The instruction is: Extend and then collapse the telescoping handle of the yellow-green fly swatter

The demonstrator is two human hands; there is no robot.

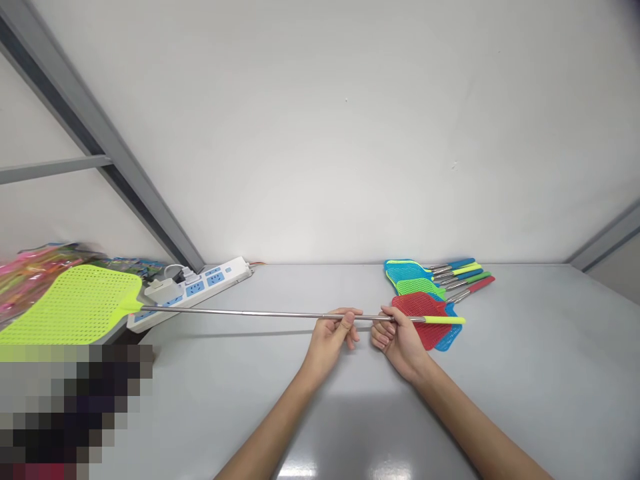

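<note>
We lose part of the yellow swatter (95,300) at the left edge, and coarse squares (60,407) blot out whatever lies below it. The pink bundle (30,273) there is cut off too, and too blurred for us to name. The left grip (334,330) and the right grip (399,337) each hide a bit of the rod (280,314), and we see both forearms (273,427) cut off by the bottom edge. The red swatter (417,304) covers most of a blue swatter (453,338) under it
</note>
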